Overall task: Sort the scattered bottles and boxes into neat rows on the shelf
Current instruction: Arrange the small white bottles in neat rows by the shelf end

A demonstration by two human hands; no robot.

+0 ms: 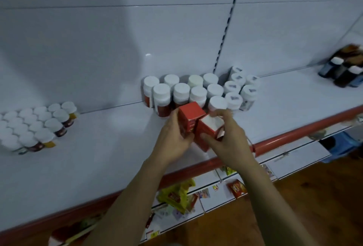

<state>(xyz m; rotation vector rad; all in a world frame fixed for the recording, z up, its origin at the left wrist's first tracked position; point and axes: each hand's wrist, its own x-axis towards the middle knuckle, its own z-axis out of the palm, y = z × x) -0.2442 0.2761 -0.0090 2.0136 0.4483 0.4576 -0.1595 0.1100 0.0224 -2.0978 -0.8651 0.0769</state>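
Shelf (98,157) depth is filled from the back wall: white-capped bottles (198,93) are packed in rows at the far middle. Just nearer, the left hand (172,137) is wrapped round the left red box (190,115) and the right hand (229,138) round the right red box (210,127). The boxes are pressed side by side, probably to be set down as an aligned pair.

Two red boxes, left box (189,117) and right box (208,130), are tilted and touching, held near the front of the white shelf (98,157). White-capped bottles (182,91) stand in rows right behind. Another packed bunch (29,126) sits far left, and dark bottles (341,71) far right.
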